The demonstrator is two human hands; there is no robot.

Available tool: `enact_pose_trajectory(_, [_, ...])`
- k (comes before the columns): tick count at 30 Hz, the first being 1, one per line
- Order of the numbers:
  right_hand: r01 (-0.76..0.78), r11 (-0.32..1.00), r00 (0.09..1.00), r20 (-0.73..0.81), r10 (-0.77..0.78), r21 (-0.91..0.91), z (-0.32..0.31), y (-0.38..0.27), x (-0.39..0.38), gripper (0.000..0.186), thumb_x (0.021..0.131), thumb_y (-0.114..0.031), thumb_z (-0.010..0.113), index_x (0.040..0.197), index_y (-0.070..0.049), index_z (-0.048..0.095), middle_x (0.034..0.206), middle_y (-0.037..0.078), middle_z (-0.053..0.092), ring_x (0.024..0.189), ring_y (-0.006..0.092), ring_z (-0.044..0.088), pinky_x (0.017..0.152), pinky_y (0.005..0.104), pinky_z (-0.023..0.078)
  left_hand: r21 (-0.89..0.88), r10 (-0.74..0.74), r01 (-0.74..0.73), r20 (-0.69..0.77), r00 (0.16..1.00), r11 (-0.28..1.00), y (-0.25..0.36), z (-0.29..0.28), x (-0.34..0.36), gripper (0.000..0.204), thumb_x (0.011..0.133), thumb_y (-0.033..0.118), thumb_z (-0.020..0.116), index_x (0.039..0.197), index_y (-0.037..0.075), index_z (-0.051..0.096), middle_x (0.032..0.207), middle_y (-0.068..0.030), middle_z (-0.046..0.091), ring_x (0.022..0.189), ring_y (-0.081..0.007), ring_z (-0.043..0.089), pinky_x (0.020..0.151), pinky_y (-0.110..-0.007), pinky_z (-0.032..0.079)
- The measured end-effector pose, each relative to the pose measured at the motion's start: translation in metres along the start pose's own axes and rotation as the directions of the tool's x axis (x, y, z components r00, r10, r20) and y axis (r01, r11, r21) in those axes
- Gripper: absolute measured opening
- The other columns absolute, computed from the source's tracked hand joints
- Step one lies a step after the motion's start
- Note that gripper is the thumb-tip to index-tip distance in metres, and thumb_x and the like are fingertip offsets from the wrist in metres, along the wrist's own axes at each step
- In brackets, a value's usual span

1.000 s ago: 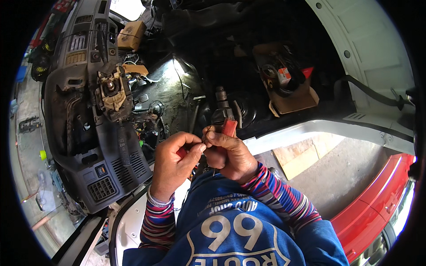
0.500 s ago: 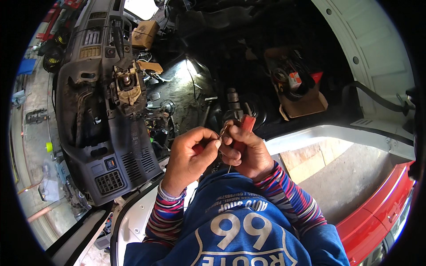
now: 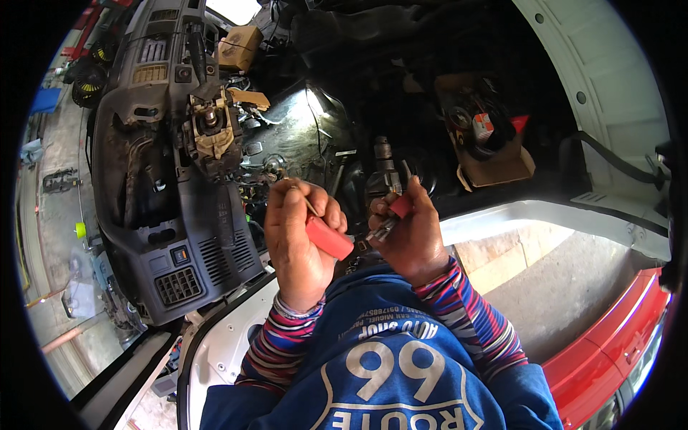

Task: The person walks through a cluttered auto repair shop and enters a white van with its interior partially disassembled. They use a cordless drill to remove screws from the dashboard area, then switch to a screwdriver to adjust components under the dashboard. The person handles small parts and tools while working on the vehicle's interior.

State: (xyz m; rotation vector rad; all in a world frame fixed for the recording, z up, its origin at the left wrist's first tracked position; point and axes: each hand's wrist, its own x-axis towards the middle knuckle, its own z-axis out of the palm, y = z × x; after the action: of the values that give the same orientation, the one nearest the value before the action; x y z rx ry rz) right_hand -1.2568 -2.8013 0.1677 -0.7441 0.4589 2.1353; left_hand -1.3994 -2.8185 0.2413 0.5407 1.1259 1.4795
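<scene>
My left hand (image 3: 295, 244) is closed round a red plastic case piece (image 3: 330, 239) and a thin metal drill bit (image 3: 311, 206) pinched by thumb and fingers. To its right, my right hand (image 3: 417, 240) grips a smaller red case piece (image 3: 402, 206). Several metal drill bits (image 3: 383, 231) poke out below its fingers, and one more slim shank stands up past the fingertips. The hands are apart, above my lap. Just beyond the right hand lies a power drill (image 3: 384, 168) with its chuck pointing away; its lower part is hidden.
A removed dashboard (image 3: 208, 236) fills the left side. An open cardboard box (image 3: 494, 174) of parts sits at the far right on the dark vehicle floor. A smaller carton (image 3: 240, 47) stands behind the dashboard. The white door sill (image 3: 516, 217) and red door (image 3: 609, 330) lie at right.
My hands have moved apart. The larger red piece, seen in the right hand before, is now in the left. The left hand has turned upright, and metal bits now show under the right fingers.
</scene>
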Motion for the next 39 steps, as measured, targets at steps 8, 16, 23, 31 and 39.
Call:
enact_pose_trajectory(8, [0.142,0.978,0.989,-0.019,-0.146,-0.151,-0.008,0.012,0.002,0.037,0.102,-0.051,0.058,0.103,-0.014,0.063,0.083,0.002,0.064,0.068,0.0144,0.062,0.057,0.0312,0.051,0.065,0.424,-0.423,0.000,0.906,0.904,-0.001,0.019,0.012,0.017,0.110,0.032,0.046,0.107,0.015,0.046,0.089,-0.0018,0.048,0.074,-0.0151,0.046,0.069,-0.033,0.042])
enact_pose_trajectory(16, [0.117,0.989,0.993,0.012,-0.117,-0.093,-0.008,0.018,0.000,0.029,0.101,-0.041,0.065,0.101,-0.012,0.063,0.085,0.002,0.067,0.067,0.0149,0.063,0.063,0.0353,0.060,0.142,0.514,-0.511,0.025,0.858,0.847,-0.019,0.022,0.017,0.021,0.109,0.033,0.043,0.106,0.012,0.042,0.087,-0.0054,0.046,0.073,-0.0178,0.046,0.068,-0.035,0.043])
enact_pose_trajectory(23, [0.018,0.989,1.000,0.003,-0.017,-0.148,0.008,0.025,-0.017,0.032,0.101,-0.042,0.065,0.102,-0.010,0.064,0.088,0.003,0.066,0.069,0.0163,0.062,0.064,0.0344,0.059,0.059,0.438,-0.442,0.069,0.897,0.895,-0.022,0.017,0.025,0.021,0.109,0.034,0.043,0.106,0.013,0.043,0.085,-0.0051,0.045,0.072,-0.0173,0.045,0.069,-0.036,0.042])
enact_pose_trajectory(31, [-0.029,0.958,0.997,0.060,0.048,-0.286,0.016,0.026,-0.031,0.040,0.101,-0.048,0.063,0.108,-0.009,0.061,0.091,0.004,0.061,0.066,0.0165,0.056,0.057,0.0314,0.049,0.037,0.303,-0.313,0.167,0.938,0.949,-0.021,0.004,0.026,0.023,0.108,0.033,0.045,0.109,0.011,0.040,0.088,-0.0062,0.046,0.074,-0.0177,0.046,0.068,-0.035,0.045])
enact_pose_trajectory(39, [-0.069,0.743,0.989,0.054,0.140,-0.666,-0.017,0.027,-0.018,0.042,0.104,-0.044,0.059,0.112,-0.003,0.054,0.084,0.004,0.056,0.065,0.0109,0.055,0.051,0.0253,0.043,0.152,-0.092,0.108,-0.106,0.990,0.982,-0.063,-0.035,0.000,0.021,0.109,0.031,0.043,0.107,0.011,0.047,0.087,-0.0072,0.054,0.080,-0.0203,0.060,0.077,-0.036,0.053])
